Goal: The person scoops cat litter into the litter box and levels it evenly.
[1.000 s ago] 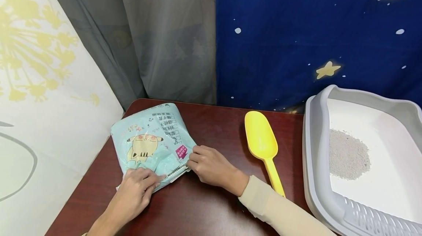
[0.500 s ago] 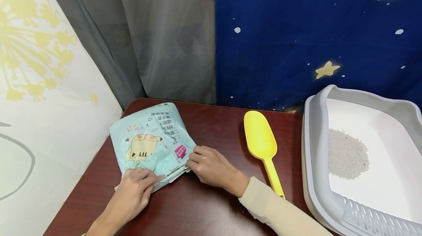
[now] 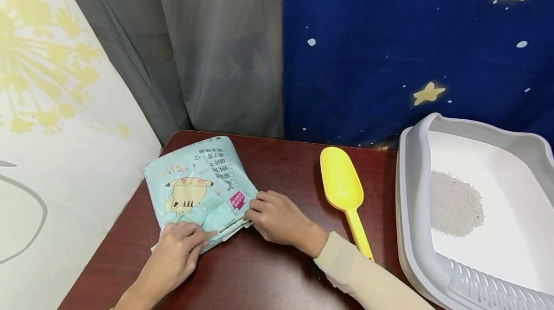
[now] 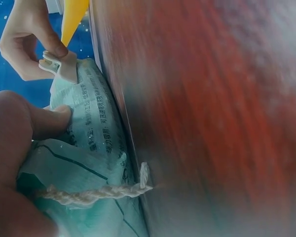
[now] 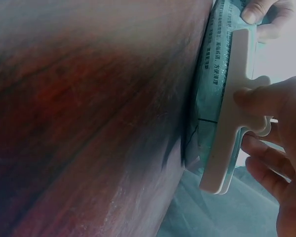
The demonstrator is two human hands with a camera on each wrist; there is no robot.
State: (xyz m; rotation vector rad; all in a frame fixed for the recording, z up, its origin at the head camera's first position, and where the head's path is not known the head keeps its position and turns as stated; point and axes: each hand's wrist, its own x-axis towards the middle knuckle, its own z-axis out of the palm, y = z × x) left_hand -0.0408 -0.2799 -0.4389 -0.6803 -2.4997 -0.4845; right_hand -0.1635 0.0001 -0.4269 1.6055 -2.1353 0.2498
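A pale blue plastic bag (image 3: 225,190) with a cartoon animal and printed characters lies at the table's left, its near edge folded. My left hand (image 3: 173,252) holds that edge on the near left; in the left wrist view its thumb (image 4: 54,121) presses the printed side. My right hand (image 3: 279,218) pinches a white bag clip (image 5: 227,118) at the right part of the same edge. In the right wrist view the clip's long bar lies along the bag, with thumb and fingers on its grips. A twisted cord (image 4: 89,195) hangs by the bag in the left wrist view.
A yellow scoop (image 3: 344,182) lies right of the bag, its handle end partly behind the right sleeve (image 3: 359,271). A grey and white litter tray (image 3: 413,204) with a patch of grey litter (image 3: 456,204) stands at the right. Curtains hang behind the dark red table (image 3: 277,170).
Both hands keep almost the same place on the bag's folded edge. Only a very slight shift of the whole view shows.
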